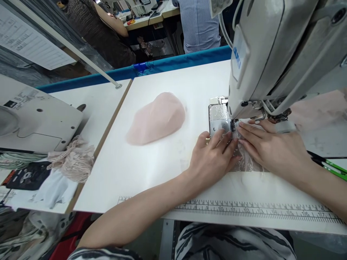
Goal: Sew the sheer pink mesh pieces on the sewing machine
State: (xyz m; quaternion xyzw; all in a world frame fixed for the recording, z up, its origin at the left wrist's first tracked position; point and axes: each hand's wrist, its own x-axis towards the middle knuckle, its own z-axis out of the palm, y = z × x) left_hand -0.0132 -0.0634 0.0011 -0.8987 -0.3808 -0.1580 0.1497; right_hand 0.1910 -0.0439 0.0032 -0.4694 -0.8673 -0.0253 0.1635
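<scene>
Both my hands are at the needle area of a JUKI sewing machine (257, 68), over a thin, sheer piece of fabric (246, 162). My left hand (210, 155) has its fingers fanned out, tips down beside the presser foot (233, 125), partly over the metal needle plate (218, 117). On the other side, my right hand (273, 146) lies with fingers stretched flat across the fabric, their tips close to the foot. Much of the fabric is hidden under the hands. Left of them, a pale pink, rounded fabric piece (158, 119) lies flat on the white table (151, 169).
Green-handled snips (332, 168) lie by my right forearm. More pink fabric (320, 108) is behind the machine. A printed ruler (244, 211) runs along the front edge. Pink yarn-like strands (74, 159) sit at left. Two people are across the blue cloth edge (187, 59).
</scene>
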